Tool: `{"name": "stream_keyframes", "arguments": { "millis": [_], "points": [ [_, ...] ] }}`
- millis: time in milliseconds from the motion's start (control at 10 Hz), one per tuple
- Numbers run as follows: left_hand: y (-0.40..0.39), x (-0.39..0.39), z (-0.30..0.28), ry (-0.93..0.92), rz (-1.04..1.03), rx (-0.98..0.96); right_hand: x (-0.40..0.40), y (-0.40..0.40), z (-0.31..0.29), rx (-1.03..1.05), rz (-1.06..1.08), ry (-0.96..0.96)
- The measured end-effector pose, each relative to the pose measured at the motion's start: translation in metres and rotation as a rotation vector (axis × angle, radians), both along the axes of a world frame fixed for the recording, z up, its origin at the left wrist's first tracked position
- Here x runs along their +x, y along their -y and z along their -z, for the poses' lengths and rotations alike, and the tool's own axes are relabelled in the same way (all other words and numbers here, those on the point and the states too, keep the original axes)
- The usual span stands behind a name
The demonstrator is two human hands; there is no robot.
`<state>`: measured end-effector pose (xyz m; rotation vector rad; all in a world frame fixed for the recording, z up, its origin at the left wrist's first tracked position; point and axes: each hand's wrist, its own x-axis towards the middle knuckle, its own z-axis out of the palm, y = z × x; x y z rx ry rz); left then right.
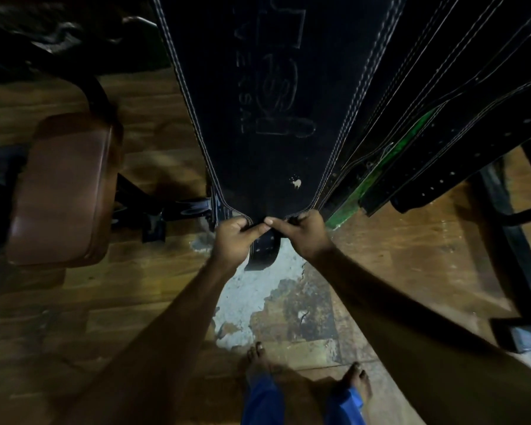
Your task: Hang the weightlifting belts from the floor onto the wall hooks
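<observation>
A wide black leather weightlifting belt with pale double stitching [267, 96] is hanging with its long axis running from the top of the view down toward the person, its broad padded back high up and its narrow strap end pointing downward. The person's left hand [232, 237] and right hand [304, 236] are meeting at that narrowing, side by side and almost touching, each grip pinching the belt's edge between curled fingers and thumb. Below the hands, the perforated strap tail [262, 253] is dangling just above the floor.

To the right, more dark stitched belts [460, 96] are hanging close beside the held one, overlapping each other; at least three can be made out, though the exact count cannot be told. One perforated strap [472, 161] is slanting toward the lower left, and a worn green upright post [390, 161] is showing between them.

On the left, a brown padded seat on a dark metal frame [65, 188] is standing near the belt, leaving a narrow strip of worn wooden floor [74, 317] between. A patch of bare grey concrete [258, 289] is lying directly under the hands. Two bare feet [258, 366] are planted near the bottom edge, with open floor around them.
</observation>
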<state>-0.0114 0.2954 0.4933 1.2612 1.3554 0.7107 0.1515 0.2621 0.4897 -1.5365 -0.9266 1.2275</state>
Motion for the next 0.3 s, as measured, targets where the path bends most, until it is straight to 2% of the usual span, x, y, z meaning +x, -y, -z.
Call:
{"name": "stream_keyframes", "arguments": {
  "millis": [100, 200, 300],
  "points": [
    [0.013, 0.002, 0.008, -0.063, -0.004, -0.028, -0.008, 0.014, 0.011, -0.092, 0.051, -0.037],
    [0.027, 0.001, -0.004, -0.153, -0.052, -0.050, -0.010, 0.028, -0.001, -0.218, 0.140, 0.042],
    [0.035, 0.003, -0.030, -0.244, -0.099, -0.066, -0.010, 0.039, -0.018, -0.385, 0.240, -0.002]
  ]
}}
